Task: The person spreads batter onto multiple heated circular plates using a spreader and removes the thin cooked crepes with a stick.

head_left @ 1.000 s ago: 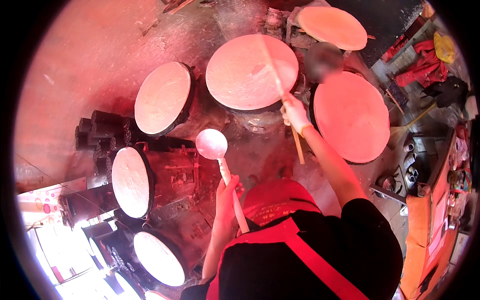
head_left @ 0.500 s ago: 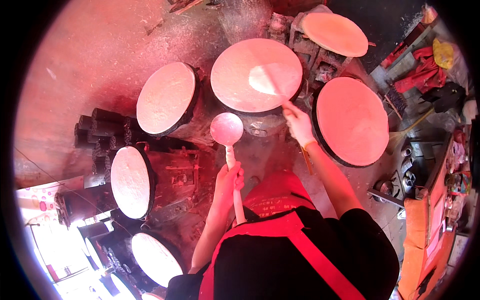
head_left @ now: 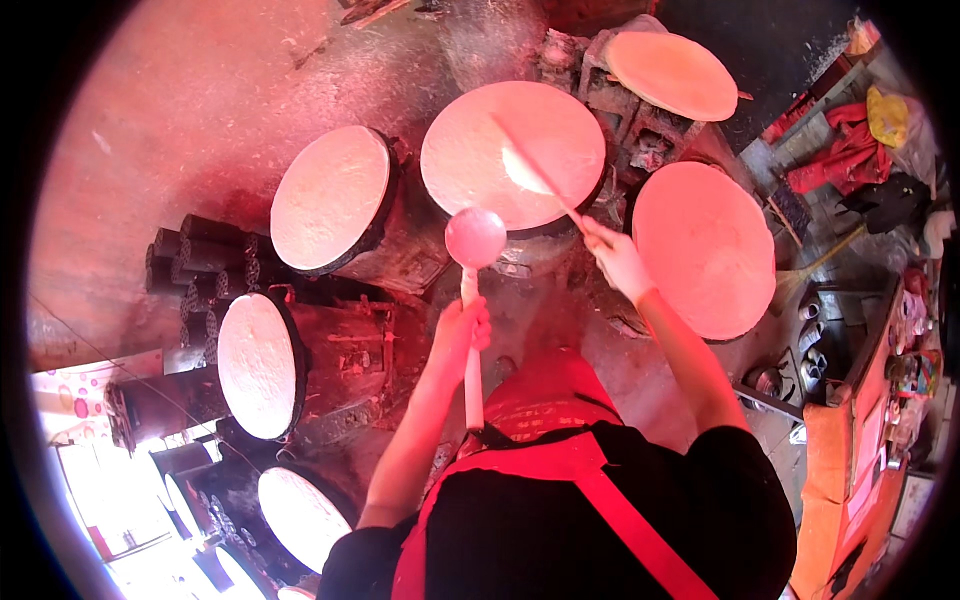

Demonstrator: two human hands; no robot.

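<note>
My left hand (head_left: 462, 328) is closed round the pale handle of a ladle (head_left: 476, 240), its round bowl raised just in front of the middle griddle. Gripped in my right hand (head_left: 618, 262) is a long thin stick (head_left: 545, 178), which reaches up and left over that griddle. A pale round sheet of batter (head_left: 460, 165) covers the middle griddle, and a brighter white patch (head_left: 522, 172) lies beside the stick. Close to my right hand stands another round griddle topped with a pale sheet (head_left: 705, 250). Whether the stick touches the batter I cannot tell.
More covered griddles stand to the left (head_left: 330, 198), lower left (head_left: 258, 365) and near left (head_left: 303, 518). A pale round sheet (head_left: 672, 76) rests on blocks at the far right. Dark cylindrical briquettes (head_left: 212, 230) are stacked at left. An orange-sided table (head_left: 825, 470) stands at right.
My right hand has moved right and nearer me, and the stick now slants across the griddle. The white patch looks smaller. My left hand has raised the ladle slightly, up and right.
</note>
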